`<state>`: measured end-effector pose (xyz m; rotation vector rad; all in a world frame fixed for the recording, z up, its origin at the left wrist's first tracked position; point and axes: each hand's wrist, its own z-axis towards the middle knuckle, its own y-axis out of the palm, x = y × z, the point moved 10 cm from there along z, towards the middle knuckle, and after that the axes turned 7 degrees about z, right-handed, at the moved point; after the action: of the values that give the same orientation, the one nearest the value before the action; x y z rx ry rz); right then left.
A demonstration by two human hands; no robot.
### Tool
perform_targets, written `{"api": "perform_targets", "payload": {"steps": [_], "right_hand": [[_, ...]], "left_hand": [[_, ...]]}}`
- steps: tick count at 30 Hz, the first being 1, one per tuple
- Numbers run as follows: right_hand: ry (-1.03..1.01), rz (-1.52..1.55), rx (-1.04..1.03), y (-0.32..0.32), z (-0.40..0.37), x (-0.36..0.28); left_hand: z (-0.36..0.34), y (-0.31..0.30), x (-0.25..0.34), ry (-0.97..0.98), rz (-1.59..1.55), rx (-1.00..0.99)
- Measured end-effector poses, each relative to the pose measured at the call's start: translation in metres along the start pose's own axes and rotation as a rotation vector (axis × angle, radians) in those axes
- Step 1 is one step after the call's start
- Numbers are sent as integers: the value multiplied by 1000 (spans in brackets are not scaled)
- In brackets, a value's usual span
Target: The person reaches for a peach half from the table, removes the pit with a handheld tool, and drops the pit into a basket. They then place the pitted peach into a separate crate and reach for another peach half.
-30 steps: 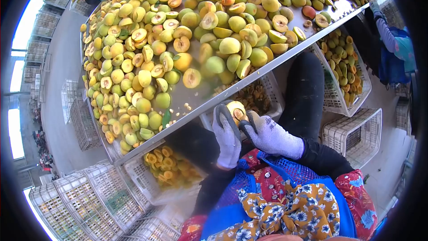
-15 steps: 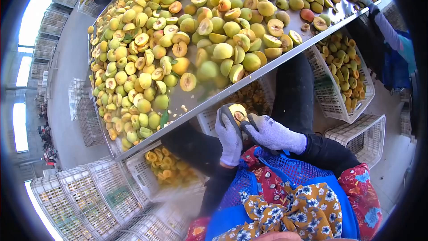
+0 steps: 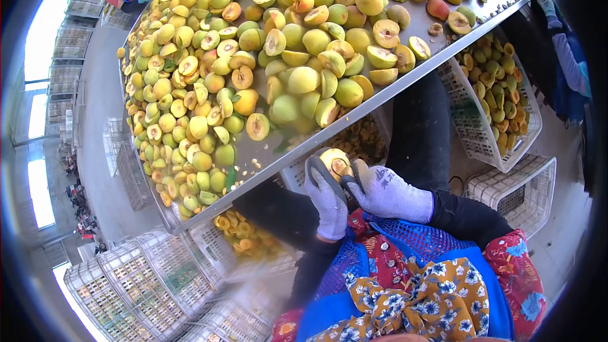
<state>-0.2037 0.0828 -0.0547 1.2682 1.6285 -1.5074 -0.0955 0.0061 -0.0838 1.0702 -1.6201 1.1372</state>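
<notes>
Before my body, my left hand (image 3: 327, 206) in a grey-palmed knit glove is closed round an apricot half (image 3: 334, 158), its cut face and brown centre turned up. My right hand (image 3: 394, 193), gloved the same way, is curled against the right side of that half, thumb and fingertips by its centre. Whether a pit is between those fingertips is hidden. Just beyond my hands runs the metal edge of a sloping table (image 3: 373, 101), heaped with whole and halved yellow-green apricots (image 3: 304, 80).
Below the table edge, a crate (image 3: 292, 176) holds dark scraps. Crates of apricot halves stand at the left (image 3: 209, 244) and right (image 3: 472, 120). An overturned-looking crate (image 3: 516, 190) lies at right, stacked crates (image 3: 145, 275) at lower left. Co-workers' arms (image 3: 570, 63) show at the upper corners.
The view has shifted slightly. My hands stay together on the apricot half, the right one turned a little. At upper right, the co-worker's gloved hand has drawn back from the table.
</notes>
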Motion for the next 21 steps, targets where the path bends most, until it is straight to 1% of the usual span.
{"api": "perform_targets", "payload": {"steps": [1, 4, 7, 10, 13, 16, 19, 21], "right_hand": [[8, 10, -4, 0, -1, 0], [-150, -43, -58, 2, 0, -14], [-288, 24, -77, 5, -2, -15], [-31, 351, -157, 15, 4, 12], [-291, -226, -215, 25, -8, -3], [96, 277, -121, 20, -3, 26], [154, 782, -128, 27, -6, 17], [433, 1115, -336, 35, -20, 10]], "left_hand": [[-1, -1, -7, -46, -54, 9], [-1, -4, -2, -27, -1, 11], [-5, -3, 3, 10, 13, 7], [-5, -4, -2, 76, 63, -21], [-10, -3, 10, 152, 247, -11], [-12, -4, 8, 155, 246, -8], [-12, -2, 8, 150, 119, -65], [-9, 0, 0, 104, 26, -120]]}}
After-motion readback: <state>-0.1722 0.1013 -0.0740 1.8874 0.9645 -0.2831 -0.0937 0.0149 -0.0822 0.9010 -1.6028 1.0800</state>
